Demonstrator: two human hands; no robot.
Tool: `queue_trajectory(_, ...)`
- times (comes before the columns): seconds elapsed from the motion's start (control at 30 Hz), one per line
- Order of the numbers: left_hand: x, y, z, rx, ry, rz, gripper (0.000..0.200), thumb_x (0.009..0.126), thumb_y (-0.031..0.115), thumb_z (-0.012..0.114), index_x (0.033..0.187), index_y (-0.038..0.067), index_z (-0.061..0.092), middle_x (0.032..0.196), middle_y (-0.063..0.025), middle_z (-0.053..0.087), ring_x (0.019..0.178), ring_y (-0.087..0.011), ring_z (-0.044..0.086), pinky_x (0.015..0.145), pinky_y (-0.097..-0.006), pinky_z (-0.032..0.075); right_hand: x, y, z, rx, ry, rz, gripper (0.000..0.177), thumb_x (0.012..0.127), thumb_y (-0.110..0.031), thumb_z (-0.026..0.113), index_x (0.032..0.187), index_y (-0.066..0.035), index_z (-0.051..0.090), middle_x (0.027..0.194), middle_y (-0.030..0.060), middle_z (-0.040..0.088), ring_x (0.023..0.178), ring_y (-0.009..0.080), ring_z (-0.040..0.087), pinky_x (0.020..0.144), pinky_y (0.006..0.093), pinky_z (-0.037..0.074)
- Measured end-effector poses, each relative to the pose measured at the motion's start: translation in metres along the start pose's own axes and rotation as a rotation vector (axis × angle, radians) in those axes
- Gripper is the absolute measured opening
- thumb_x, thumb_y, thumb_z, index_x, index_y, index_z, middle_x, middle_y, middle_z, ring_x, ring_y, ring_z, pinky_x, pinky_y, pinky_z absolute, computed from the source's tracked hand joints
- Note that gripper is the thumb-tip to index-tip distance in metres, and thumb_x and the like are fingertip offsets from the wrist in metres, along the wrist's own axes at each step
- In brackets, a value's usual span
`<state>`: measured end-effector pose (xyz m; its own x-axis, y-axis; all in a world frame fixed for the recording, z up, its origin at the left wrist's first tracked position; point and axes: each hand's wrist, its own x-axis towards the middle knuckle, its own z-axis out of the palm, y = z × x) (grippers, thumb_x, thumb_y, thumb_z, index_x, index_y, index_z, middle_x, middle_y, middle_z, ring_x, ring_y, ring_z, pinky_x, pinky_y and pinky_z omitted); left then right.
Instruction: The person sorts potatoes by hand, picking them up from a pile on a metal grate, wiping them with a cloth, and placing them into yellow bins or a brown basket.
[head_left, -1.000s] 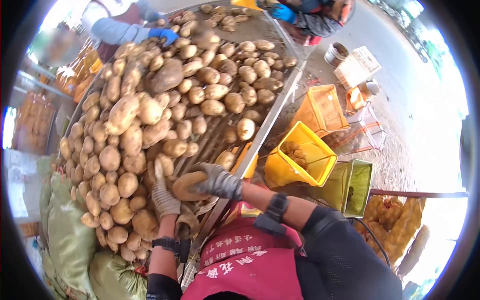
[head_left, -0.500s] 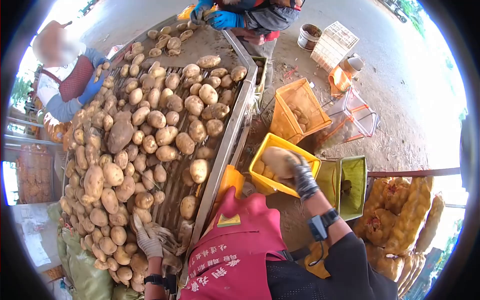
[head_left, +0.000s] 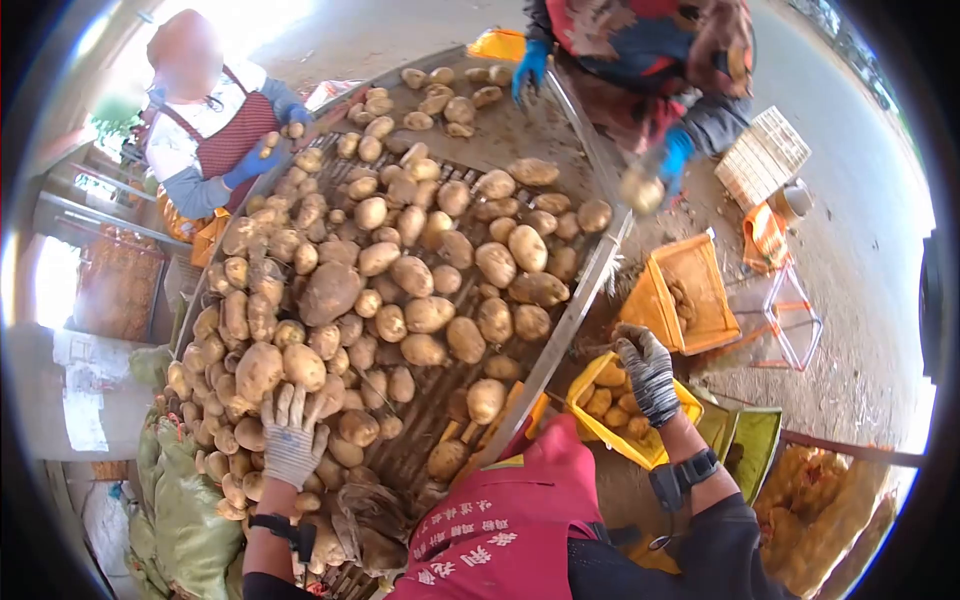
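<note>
A large heap of potatoes (head_left: 410, 277) covers the slatted sorting table (head_left: 555, 385). My left hand (head_left: 292, 440), in a pale striped glove, lies on potatoes at the table's near left, its fingers spread and touching a big round potato (head_left: 303, 367). My right hand (head_left: 648, 372), in a dirty grey glove, is over the edge of a yellow basket (head_left: 655, 457) at the table's right side, its fingers curled, with nothing visible in them. Several potatoes (head_left: 612, 400) lie inside that basket.
A co-worker (head_left: 225, 140) at the far left holds small potatoes; another (head_left: 650, 70), at the far edge, holds one potato. Beyond my basket are an orange basket (head_left: 690, 295), a white crate (head_left: 762, 155) and a green bin (head_left: 752, 450). Filled net sacks (head_left: 815, 510) stand at right.
My right hand has let go of the large potato, which was over the yellow basket. My left hand has moved forward onto other potatoes. The far co-worker has reached right with a potato.
</note>
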<state>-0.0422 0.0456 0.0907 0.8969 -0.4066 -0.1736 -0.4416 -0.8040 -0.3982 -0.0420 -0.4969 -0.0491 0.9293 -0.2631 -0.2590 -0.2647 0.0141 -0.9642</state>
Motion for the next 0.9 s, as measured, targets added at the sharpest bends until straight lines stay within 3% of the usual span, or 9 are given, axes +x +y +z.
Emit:
queue_trajectory(0.1,-0.001,-0.053,0.047,0.255,-0.004,0.114,0.054,0.093,0.041,0.049,0.147,0.029,0.048,0.158,-0.0215,0.031,0.143,-0.0369,0.032,0.116,-0.0521,0.020,0.026,-0.056,0.048,-0.214,-0.137,-0.217,0.028,0.094,-0.013,0.064,0.120,-0.004,0.063,0.105,0.0105,0.068,0.100,0.0183,0.066,0.083,0.0310,0.055)
queue_trajectory(0.2,-0.005,-0.055,0.088,0.181,-0.161,0.091,0.054,0.094,0.046,0.047,0.147,0.034,0.047,0.154,-0.0336,0.030,0.139,-0.0401,0.038,0.114,-0.0509,0.024,0.044,-0.094,0.106,-0.523,-0.322,-0.456,0.033,0.091,-0.025,0.064,0.118,-0.006,0.064,0.108,0.0207,0.066,0.103,0.0391,0.063,0.091,0.0421,0.051)
queue_trajectory(0.33,0.001,-0.046,0.078,0.177,-0.059,0.251,0.055,0.095,0.045,0.048,0.149,0.033,0.044,0.145,-0.0393,0.038,0.134,-0.0446,0.042,0.111,-0.0515,0.028,0.062,-0.107,0.194,-0.718,-0.636,-0.631,0.044,0.087,-0.021,0.065,0.128,-0.009,0.058,0.119,0.0199,0.059,0.109,0.0394,0.059,0.094,0.0459,0.049)
queue_trajectory(0.37,0.006,-0.044,0.066,0.105,-0.222,0.243,0.054,0.096,0.041,0.048,0.149,0.032,0.045,0.144,-0.0395,0.039,0.133,-0.0452,0.043,0.109,-0.0517,0.029,0.066,-0.101,0.216,-0.856,-0.636,-0.630,0.047,0.085,-0.018,0.066,0.130,-0.009,0.056,0.120,0.0202,0.058,0.109,0.0401,0.059,0.095,0.0463,0.049)
queue_trajectory(0.53,0.002,-0.044,0.072,-0.049,-0.175,0.188,0.053,0.096,0.036,0.049,0.149,0.031,0.046,0.142,-0.0391,0.042,0.132,-0.0458,0.043,0.104,-0.0517,0.032,0.074,-0.082,0.284,-1.248,-0.595,-0.362,0.059,0.081,-0.013,0.069,0.137,-0.009,0.051,0.120,0.0219,0.056,0.110,0.0419,0.059,0.095,0.0481,0.048)
queue_trajectory(0.67,0.004,-0.043,0.069,-0.004,-0.113,0.228,0.051,0.095,0.033,0.050,0.147,0.032,0.048,0.142,-0.0391,0.042,0.133,-0.0429,0.044,0.106,-0.0515,0.032,0.109,-0.069,0.254,-0.925,-0.832,-0.524,0.075,0.071,-0.021,0.081,0.137,-0.007,0.049,0.116,0.0239,0.057,0.111,0.0398,0.058,0.096,0.0455,0.048)
queue_trajectory(0.8,0.003,-0.041,0.076,0.028,-0.087,0.177,0.051,0.096,0.033,0.050,0.146,0.029,0.049,0.142,-0.0370,0.043,0.136,-0.0417,0.042,0.112,-0.0498,0.027,0.082,-0.088,0.227,-0.581,-0.646,-0.443,0.071,0.071,-0.026,0.081,0.132,-0.004,0.052,0.118,0.0236,0.060,0.112,0.0389,0.059,0.098,0.0438,0.047)
queue_trajectory(0.87,0.008,-0.038,0.067,-0.034,-0.143,0.131,0.050,0.096,0.033,0.050,0.145,0.027,0.051,0.145,-0.0356,0.041,0.139,-0.0424,0.038,0.114,-0.0493,0.025,0.067,-0.093,0.209,-0.222,-0.670,-0.284,0.068,0.078,-0.025,0.078,0.135,-0.003,0.048,0.125,0.0176,0.060,0.116,0.0305,0.059,0.099,0.0420,0.050)
queue_trajectory(0.9,0.009,-0.037,0.067,0.058,-0.067,0.152,0.050,0.094,0.032,0.051,0.144,0.026,0.052,0.147,-0.0349,0.040,0.142,-0.0429,0.034,0.116,-0.0497,0.023,0.055,-0.104,0.196,0.064,-0.749,-0.041,0.075,0.079,-0.031,0.079,0.139,-0.003,0.044,0.129,0.0178,0.058,0.117,0.0314,0.059,0.098,0.0448,0.051)
